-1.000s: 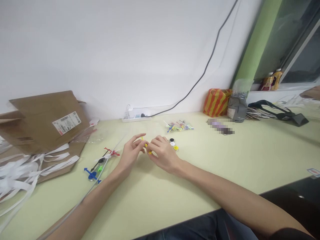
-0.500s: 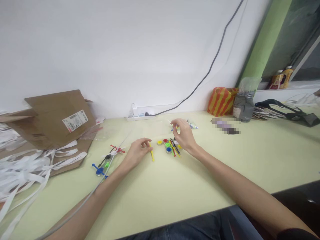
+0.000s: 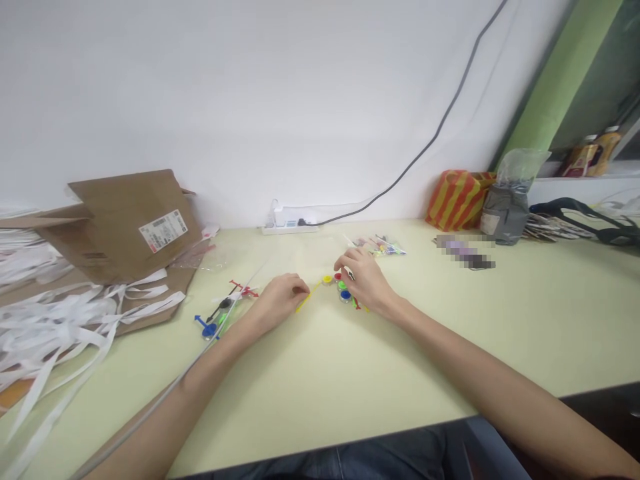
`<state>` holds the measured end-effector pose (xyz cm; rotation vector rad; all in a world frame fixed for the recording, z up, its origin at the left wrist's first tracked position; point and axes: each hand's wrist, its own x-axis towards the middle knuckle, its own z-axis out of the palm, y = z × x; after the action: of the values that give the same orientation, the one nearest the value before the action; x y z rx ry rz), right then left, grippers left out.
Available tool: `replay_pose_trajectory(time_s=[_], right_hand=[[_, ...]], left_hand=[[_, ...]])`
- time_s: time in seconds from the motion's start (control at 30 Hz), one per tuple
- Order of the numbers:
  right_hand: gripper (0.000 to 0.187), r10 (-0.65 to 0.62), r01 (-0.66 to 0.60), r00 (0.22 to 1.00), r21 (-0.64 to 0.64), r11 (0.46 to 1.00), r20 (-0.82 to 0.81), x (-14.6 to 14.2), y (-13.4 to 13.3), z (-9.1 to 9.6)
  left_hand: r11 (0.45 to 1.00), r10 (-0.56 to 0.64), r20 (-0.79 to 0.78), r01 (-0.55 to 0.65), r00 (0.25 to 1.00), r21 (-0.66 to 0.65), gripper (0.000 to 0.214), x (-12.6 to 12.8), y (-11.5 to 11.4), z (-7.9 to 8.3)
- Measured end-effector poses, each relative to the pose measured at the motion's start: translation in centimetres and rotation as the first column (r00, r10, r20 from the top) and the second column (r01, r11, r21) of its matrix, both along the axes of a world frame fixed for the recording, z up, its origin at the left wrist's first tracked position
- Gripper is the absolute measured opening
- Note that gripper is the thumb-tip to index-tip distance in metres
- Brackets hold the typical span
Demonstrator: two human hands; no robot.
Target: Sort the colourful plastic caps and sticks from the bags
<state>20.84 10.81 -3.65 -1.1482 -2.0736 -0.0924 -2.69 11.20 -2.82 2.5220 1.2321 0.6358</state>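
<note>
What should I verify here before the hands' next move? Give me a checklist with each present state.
1. Yellow stick at the left hand's fingertips: ok.
2. Right hand holding something: cannot tell; its grasp is hidden.
3. Yellow disc uncovered, between the hands: ok.
4. Blue disc in sight: ok.
5. Sticks by the right hand fully visible: not ok; the hand partly covers them.
6. View of left forearm unobstructed: not ok; a pale cable crosses it.
</note>
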Motion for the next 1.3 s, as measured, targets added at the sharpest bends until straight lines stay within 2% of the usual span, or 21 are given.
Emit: replay_pose_trajectory(time_s=[0.27, 0.43, 0.63, 0.87, 0.97, 1.3], right_hand=[[0.021, -0.012, 0.012, 1.0, -0.017, 1.0, -0.007, 0.1, 0.1, 0.2], [0.021, -0.025, 0.024, 1.0, -0.044, 0.999, -0.006, 0.1, -0.1, 0.4], [0.021, -0.041, 0.042, 0.999, -0.064, 0.997, 0.011, 0.1, 0.0, 0.3], [0.019, -0.043, 0.043, 0.999, -0.071, 0.997, 0.004, 0.3, 0.4, 0.0], [0.019, -0.04, 0.04, 0.999, -0.067, 0.997, -0.001, 0.3, 0.3, 0.0], [0.022, -0.038, 0.038, 0.999, -0.079, 0.996, 0.001, 0.1, 0.1, 0.1]], left_hand=[[0.997, -0.03, -0.054, 0.033, 0.998, 0.064, 0.021, 0.2, -0.1, -0.2], [0.99, -0.112, -0.052, 0.116, 0.992, 0.079, 0.022, 0.5, -0.1, -0.7], [0.994, -0.091, -0.004, 0.091, 0.996, 0.067, 0.024, 0.9, -0.3, -0.7], [0.988, -0.105, -0.069, 0.112, 0.992, 0.102, 0.032, 1.2, -0.7, -0.5], [0.985, -0.107, -0.099, 0.12, 0.989, 0.127, 0.026, 1.2, -0.8, -0.5], [0.99, -0.055, -0.089, 0.066, 0.995, 0.126, 0.025, 0.2, 0.9, -1.4]])
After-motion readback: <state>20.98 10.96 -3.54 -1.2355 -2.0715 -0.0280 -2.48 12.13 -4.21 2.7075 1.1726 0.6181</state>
